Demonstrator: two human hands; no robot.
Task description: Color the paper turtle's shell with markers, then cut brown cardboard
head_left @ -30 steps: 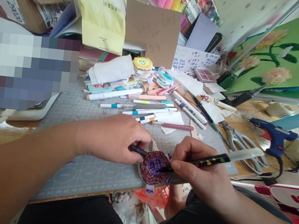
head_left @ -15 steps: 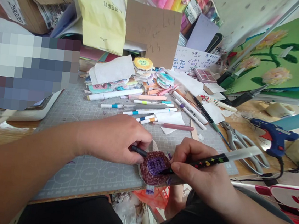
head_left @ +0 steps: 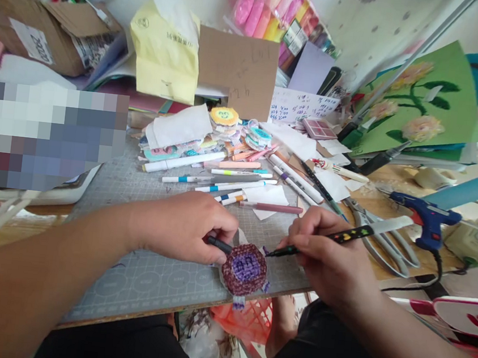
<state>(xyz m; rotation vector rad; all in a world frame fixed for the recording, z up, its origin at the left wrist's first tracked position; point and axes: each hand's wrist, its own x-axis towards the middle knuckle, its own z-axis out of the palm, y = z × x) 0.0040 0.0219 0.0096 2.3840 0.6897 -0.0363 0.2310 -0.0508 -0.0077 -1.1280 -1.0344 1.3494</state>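
Pressing the left hand point(head_left: 200, 226) against the left edge of a maroon-rimmed patch point(head_left: 249, 266), laid at the front edge of a grey cutting mat point(head_left: 142, 283) in the lower middle of the frame. Showing dark marks on its purple centre and a purple-and-white tab point(head_left: 238, 302) at its bottom. Pinching a short black cylinder point(head_left: 219, 244) in the left grip, between thumb and forefinger, just beside the patch. Pinching a black marker point(head_left: 346, 235) with coloured stars in the grip of the right hand point(head_left: 327, 259), slanted up to the right, tip by the patch's right edge; hard to make out contact there.

Farther up, near mid-frame, strewn with a dusky-pink marker point(head_left: 272, 207), a blue-banded white marker point(head_left: 236, 186) and other pens. Above those, piled with a yellow smiley patch point(head_left: 224, 116), a teal patch point(head_left: 258, 135) and folded white paper point(head_left: 180, 126). At the right of the frame, set with silver scissors point(head_left: 358, 216) near a blue glue gun point(head_left: 429, 215) on the wooden tabletop point(head_left: 9, 229). Toward the top, backed by a yellow paper bag point(head_left: 166, 60), a brown cardboard sheet point(head_left: 234, 64) and, upper right, a green flower picture point(head_left: 453, 70).
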